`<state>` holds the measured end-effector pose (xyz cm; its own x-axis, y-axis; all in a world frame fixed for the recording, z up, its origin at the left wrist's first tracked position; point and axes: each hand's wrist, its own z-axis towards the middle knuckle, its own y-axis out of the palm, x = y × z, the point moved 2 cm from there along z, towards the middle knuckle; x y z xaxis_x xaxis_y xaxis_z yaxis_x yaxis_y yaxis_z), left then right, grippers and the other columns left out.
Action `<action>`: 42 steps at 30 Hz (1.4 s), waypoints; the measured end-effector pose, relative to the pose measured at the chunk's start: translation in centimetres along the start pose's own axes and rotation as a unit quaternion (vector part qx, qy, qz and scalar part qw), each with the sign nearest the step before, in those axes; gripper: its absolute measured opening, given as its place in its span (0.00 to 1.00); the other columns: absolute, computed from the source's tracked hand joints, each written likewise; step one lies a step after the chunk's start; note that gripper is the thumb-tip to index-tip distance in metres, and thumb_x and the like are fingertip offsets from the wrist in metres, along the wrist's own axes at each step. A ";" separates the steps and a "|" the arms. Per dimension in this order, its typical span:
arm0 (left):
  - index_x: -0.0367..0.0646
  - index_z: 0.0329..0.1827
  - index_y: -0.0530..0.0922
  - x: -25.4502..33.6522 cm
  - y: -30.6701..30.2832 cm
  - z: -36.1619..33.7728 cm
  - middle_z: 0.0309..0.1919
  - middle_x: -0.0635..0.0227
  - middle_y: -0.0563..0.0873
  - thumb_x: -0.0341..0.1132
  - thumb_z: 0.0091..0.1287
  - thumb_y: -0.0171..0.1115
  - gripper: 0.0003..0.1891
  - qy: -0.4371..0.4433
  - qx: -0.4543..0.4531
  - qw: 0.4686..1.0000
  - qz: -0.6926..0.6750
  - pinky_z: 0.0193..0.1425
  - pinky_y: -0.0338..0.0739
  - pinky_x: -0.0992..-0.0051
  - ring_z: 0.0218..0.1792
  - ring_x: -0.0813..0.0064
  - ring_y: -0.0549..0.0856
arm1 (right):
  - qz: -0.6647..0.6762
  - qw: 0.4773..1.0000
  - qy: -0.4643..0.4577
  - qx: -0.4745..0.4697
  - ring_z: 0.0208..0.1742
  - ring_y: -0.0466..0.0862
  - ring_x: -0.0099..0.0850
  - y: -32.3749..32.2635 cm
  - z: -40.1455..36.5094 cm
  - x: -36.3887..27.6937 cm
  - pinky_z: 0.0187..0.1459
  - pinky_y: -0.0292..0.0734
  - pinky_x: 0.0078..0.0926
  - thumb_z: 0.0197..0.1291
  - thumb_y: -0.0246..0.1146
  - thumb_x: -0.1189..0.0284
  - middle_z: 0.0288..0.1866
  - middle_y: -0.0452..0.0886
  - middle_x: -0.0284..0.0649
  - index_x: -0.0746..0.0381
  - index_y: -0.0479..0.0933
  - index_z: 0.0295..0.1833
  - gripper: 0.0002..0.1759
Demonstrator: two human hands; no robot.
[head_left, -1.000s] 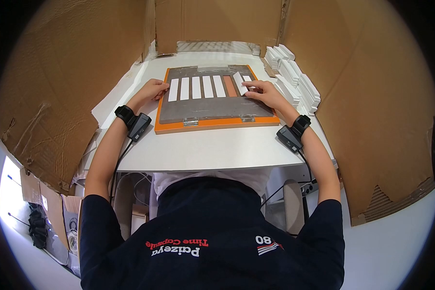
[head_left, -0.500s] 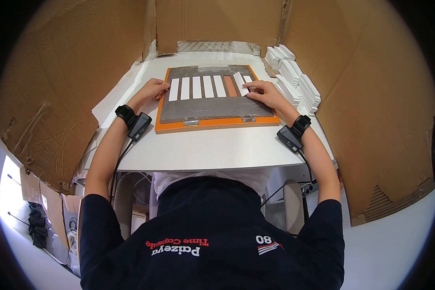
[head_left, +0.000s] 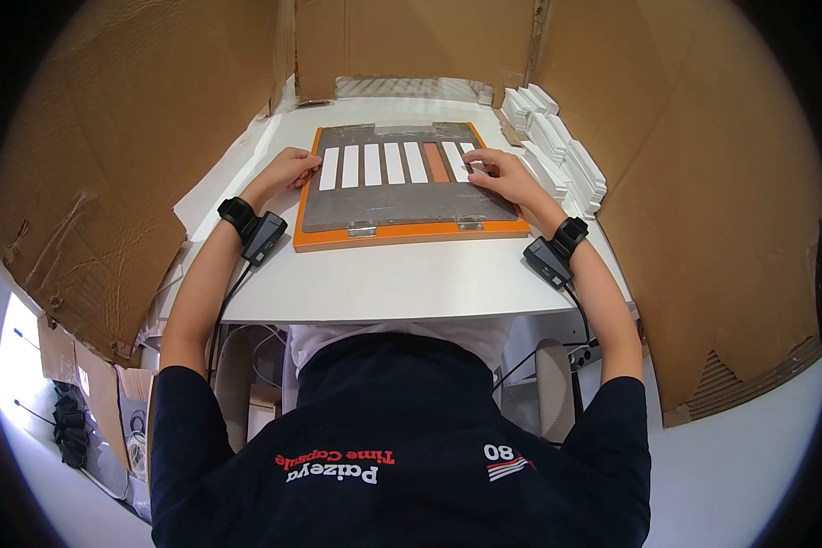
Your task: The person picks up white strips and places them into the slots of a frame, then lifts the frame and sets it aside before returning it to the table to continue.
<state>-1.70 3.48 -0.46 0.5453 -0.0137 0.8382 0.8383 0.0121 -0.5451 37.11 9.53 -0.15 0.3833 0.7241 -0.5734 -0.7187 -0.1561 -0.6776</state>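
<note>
A grey board (head_left: 384, 205) with an orange frame (head_left: 411, 235) lies on the table. White strips (head_left: 394, 164) fill several of its slots side by side, and one slot (head_left: 436, 163) shows reddish-brown with no strip in it. My left hand (head_left: 292, 169) is closed, its curled fingers against the board's left edge; what they hold, if anything, is hidden. Over the board's right side is my right hand (head_left: 502, 173), thumb and forefinger apart, beside a white strip (head_left: 454, 162) lying flat in its slot. My right fingers partly cover the rightmost strip.
Stacks of white strips (head_left: 571, 164) stand at the table's right. Cardboard walls (head_left: 411, 41) enclose the back and both sides. Black devices (head_left: 263, 239) with cables are strapped to both wrists. The white table's (head_left: 411, 283) front edge is close to my body.
The white strip that was tilted under my right fingers now lies flat in its slot. My right hand has let go and shifted slightly right. My left hand has stayed put.
</note>
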 end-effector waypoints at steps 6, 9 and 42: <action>0.42 0.29 0.76 -0.1 -0.1 0.1 0.14 0.79 0.69 0.43 0.68 0.54 0.15 -0.003 -0.001 1.000 0.004 0.19 0.58 0.84 0.15 0.87 0.63 | -0.020 0.997 0.032 -0.066 0.51 0.76 0.32 -0.3 -0.2 -0.7 0.55 0.69 0.28 0.53 0.65 0.67 0.51 0.78 0.40 0.58 0.77 0.53 0.20; 0.42 0.29 0.76 0.1 0.0 0.0 0.14 0.79 0.69 0.43 0.68 0.54 0.15 -0.003 -0.001 1.000 0.006 0.19 0.58 0.84 0.15 0.87 0.63 | -0.049 0.997 -0.012 -0.055 0.44 0.77 0.34 -0.1 0.0 -0.4 0.48 0.72 0.27 0.51 0.66 0.64 0.48 0.80 0.43 0.61 0.78 0.50 0.20; 0.41 0.28 0.76 -0.7 -0.1 0.5 0.13 0.78 0.70 0.43 0.67 0.55 0.15 0.008 0.000 1.000 -0.002 0.18 0.57 0.82 0.14 0.86 0.64 | -0.352 0.878 0.209 0.248 0.40 0.82 0.46 -6.9 -1.4 2.7 0.43 0.76 0.37 0.40 0.62 0.77 0.35 0.82 0.51 0.65 0.81 0.35 0.11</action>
<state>-2.17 4.03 -0.99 0.5414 -0.0295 0.8403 0.8408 0.0127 -0.5412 43.97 11.64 2.31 0.9390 0.1974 -0.2817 -0.3423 0.6180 -0.7077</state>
